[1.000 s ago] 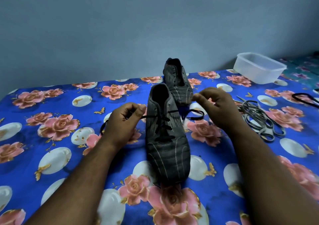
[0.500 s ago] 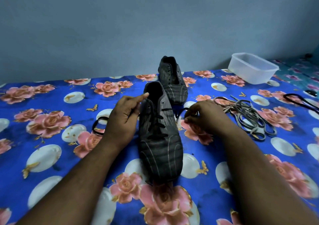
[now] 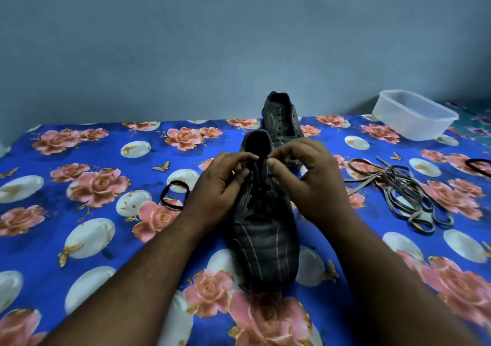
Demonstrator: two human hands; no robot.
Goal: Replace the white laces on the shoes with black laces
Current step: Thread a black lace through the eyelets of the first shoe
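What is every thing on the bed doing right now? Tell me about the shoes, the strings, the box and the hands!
Near shoe: lying flat, partly laced with black lace.
Far shoe: eyelets bare, no lace.
Black lace: loose end looped left of the near shoe.
Pale laces: out of the shoes, in a tangled pile.
Plastic box: lidless, looks empty.
Left hand: fingers curled at the shoe's top.
Right hand: same; grip unclear.

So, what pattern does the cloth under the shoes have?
Bright blue cloth with pink roses and white ovals, in the head view.
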